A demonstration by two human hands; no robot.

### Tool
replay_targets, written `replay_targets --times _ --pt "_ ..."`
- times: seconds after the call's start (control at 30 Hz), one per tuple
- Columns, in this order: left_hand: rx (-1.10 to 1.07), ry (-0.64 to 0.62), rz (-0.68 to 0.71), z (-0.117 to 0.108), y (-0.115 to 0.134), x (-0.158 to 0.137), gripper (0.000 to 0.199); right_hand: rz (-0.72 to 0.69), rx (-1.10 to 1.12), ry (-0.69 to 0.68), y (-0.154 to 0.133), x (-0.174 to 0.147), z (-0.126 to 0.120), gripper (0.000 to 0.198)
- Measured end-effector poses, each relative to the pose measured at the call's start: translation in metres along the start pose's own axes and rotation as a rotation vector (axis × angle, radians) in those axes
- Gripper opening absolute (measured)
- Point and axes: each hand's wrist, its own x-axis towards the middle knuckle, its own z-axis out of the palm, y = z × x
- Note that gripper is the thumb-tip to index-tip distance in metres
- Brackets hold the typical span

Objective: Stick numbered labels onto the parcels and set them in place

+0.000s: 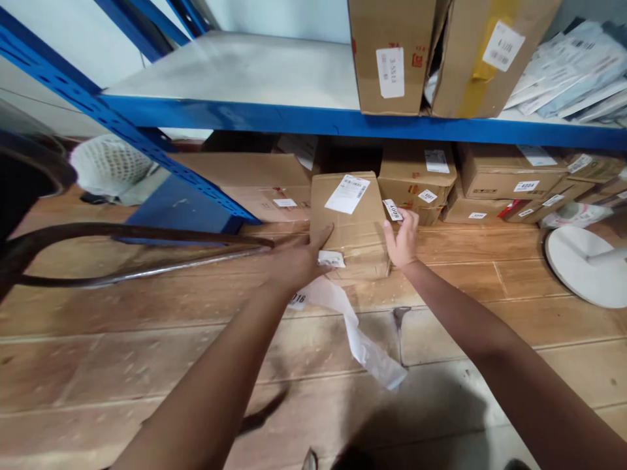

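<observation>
Both forearms reach out over the wooden floor (147, 365) toward a small cardboard box (350, 222), which sits on the floor just in front of the lowest row of cartons under the blue shelf (343, 121).

The left hand (296, 261) lies flat against the box's left side, fingers spread, with a strip of white paper (362, 339) pinched beneath it and trailing back across the floor from the box. The right hand (402, 241) presses the box's right side and grips a small numbered tag (392, 209) between its fingertips. Neither hand is wrapped around the box; they only squeeze it from both sides.

As a judgement, that squeeze is the weak point: the box could slip out and knock the cartons behind it. The trailing paper could snag or tear under the box's front edge, and the tag could drop among the similar labels right of the box and get mixed up.
</observation>
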Motion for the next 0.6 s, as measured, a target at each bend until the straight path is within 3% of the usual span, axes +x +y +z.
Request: replay_targets --times 0.17,0.27,0.4,0.5,0.6 --pt "-0.05 0.002 0.02 0.004 0.007 0.013 0.09 0.22 0.282 0.099 -0.027 -0.043 -0.021 0.018" --pt "-0.077 -0.03 0.034 0.003 0.012 0.011 0.093 0.365 0.361 -0.001 -0.031 -0.085 -0.026 0.016" --pt "-0.071 -0.084 0.061 -0.001 0.005 0.011 0.096 0.508 0.343 -0.114 -0.019 -0.121 -0.013 0.016" --pt "-0.053 -0.086 0.092 -0.001 -0.002 0.012 0.098 0.455 0.293 -0.149 -0.009 -0.125 -0.008 0.014" --pt "-0.055 -0.071 0.103 0.001 -0.004 0.013 0.097 0.298 0.134 -0.263 -0.003 -0.117 -0.012 0.014"
